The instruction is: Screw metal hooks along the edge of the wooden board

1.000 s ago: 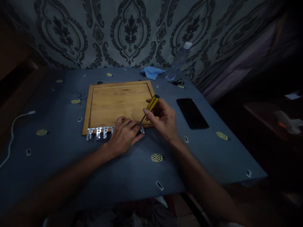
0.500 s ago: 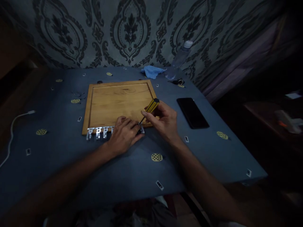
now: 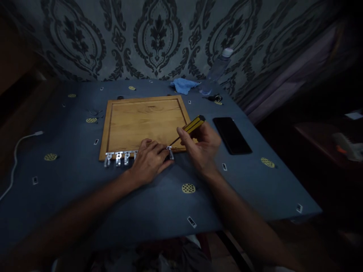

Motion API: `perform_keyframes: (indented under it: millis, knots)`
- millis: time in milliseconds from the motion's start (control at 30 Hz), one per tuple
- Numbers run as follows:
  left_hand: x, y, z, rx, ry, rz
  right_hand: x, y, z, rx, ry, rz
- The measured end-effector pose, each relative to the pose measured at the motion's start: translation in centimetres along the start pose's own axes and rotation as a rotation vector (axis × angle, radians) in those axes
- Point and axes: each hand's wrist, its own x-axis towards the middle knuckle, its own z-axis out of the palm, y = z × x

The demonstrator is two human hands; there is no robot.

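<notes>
Several hooks [image 3: 118,160]: hanging past the near edge of the board [image 3: 144,121], most of them left of the left hand [image 3: 150,158], one more just right of it
Strip [image 3: 112,153]: laid along that near edge, apparently in place already, partly hidden by the left hand
Strip's left end: lined up with the board's near left corner; too dim to tell whether screwed down
Strip's right end: judged unfinished, with the tip of the screwdriver [image 3: 194,124] at or just beside it; contact too small to tell
Left hand: bent and close-fingered over the strip; cannot tell whether pinching or only pressing
Right hand [image 3: 202,147]: wrapped round the screwdriver handle, tilted up to the right
Board: flat on the table [image 3: 136,219], framed panel facing up
Right: phone [image 3: 232,136], lying apart from the right hand
Far right: cloth [image 3: 184,86] and bottle [image 3: 217,71], untouched
</notes>
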Motion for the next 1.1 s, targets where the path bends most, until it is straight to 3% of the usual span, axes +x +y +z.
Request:
perform_keyframes:
  millis: [600, 1100]
  knots:
    - [-0.02, -0.02, 0.02, 0.004, -0.004, 0.0, 0.16, -0.1, 0.22, -0.054, -0.077, -0.11]
    - [0.05, 0.03, -0.21, -0.011, -0.031, -0.02, 0.89, -0.07, -0.68, 0.138, -0.307, 0.085]
